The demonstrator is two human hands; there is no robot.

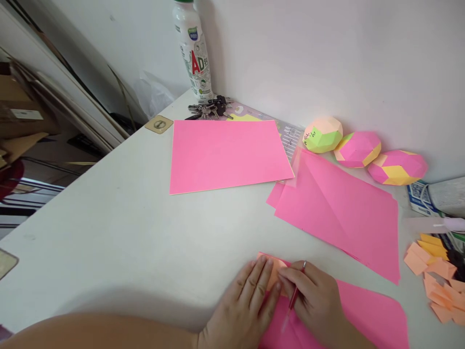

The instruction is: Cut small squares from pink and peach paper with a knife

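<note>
My left hand (250, 295) lies flat, fingers stretched out, pressing a small orange paper piece (273, 275) down onto a pink paper sheet (370, 310) at the bottom edge of the head view. Close beside it, my right hand (314, 295) is closed around a slim red pen (293, 299). The pen's tip is hidden behind the fingers, near the orange piece's right side. A ring shows on one finger of the right hand. Most of the orange piece is covered by my left fingers.
More pink sheets (345, 208) and a pink stack (228, 155) lie farther back. Three folded paper solids (358, 149) line the wall. Keys (210, 107) and a white bottle (196, 53) stand at the corner. Folded orange papers (441, 291) lie at right.
</note>
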